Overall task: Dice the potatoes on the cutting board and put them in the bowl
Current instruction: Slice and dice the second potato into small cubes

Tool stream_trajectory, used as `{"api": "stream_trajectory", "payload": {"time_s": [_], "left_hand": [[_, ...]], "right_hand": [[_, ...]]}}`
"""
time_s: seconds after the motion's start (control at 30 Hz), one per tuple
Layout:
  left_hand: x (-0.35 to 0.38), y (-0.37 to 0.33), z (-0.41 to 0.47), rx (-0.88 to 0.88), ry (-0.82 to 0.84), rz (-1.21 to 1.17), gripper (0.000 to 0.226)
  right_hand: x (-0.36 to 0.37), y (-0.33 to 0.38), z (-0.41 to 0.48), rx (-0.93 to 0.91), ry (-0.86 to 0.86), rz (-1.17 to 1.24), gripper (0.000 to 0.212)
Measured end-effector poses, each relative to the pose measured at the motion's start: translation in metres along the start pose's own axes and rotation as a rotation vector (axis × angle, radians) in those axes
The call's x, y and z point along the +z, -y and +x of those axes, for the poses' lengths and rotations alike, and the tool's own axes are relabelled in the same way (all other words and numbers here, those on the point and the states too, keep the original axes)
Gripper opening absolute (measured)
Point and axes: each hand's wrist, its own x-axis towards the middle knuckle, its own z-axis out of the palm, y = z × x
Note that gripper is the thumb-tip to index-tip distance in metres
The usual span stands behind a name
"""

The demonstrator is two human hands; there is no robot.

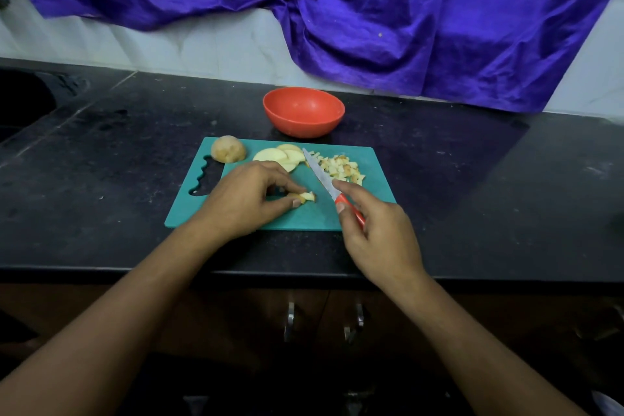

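Observation:
A teal cutting board (368, 159) lies on the black counter. On it sit an uncut potato half (228, 149) at the far left, several potato slices (280, 155) beside it, and a pile of diced potato (341, 168) at the far right. My left hand (246, 199) pinches a small stack of potato strips (308, 196) against the board. My right hand (374, 230) grips a knife with a red handle (322, 177), its blade angled up and left, just right of the strips. An empty red bowl (304, 111) stands behind the board.
A black sink (23, 101) is sunk into the counter at the far left. Purple cloth (405, 10) hangs over the tiled wall behind the bowl. The counter's front edge runs below my wrists, with cabinet handles (290, 319) underneath.

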Motion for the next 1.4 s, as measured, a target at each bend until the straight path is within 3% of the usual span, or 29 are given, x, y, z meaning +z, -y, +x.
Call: {"api": "stream_trajectory", "payload": {"time_s": [0.17,0.33,0.53,0.8,1.07,1.4], "left_hand": [[0.016,-0.013,-0.009,-0.125,-0.183,0.104,0.019],[0.023,-0.022,-0.009,-0.17,-0.252,0.155,0.019],[0.022,-0.023,-0.009,-0.169,-0.237,0.146,0.03],[0.019,-0.028,-0.011,-0.196,-0.233,0.117,0.019],[0.019,-0.028,-0.011,-0.238,-0.238,0.135,0.019],[0.021,-0.03,-0.007,-0.272,-0.233,0.146,0.021]], "right_hand": [[-0.002,0.005,0.0,0.01,0.02,-0.036,0.036],[-0.009,0.02,-0.001,0.03,0.098,-0.203,0.039],[-0.011,0.031,0.0,0.069,0.133,-0.324,0.038],[-0.004,0.038,-0.003,-0.027,0.173,-0.395,0.043],[-0.018,0.028,0.007,0.084,0.162,-0.289,0.039],[-0.01,0.047,0.005,0.055,0.167,-0.313,0.04]]}}
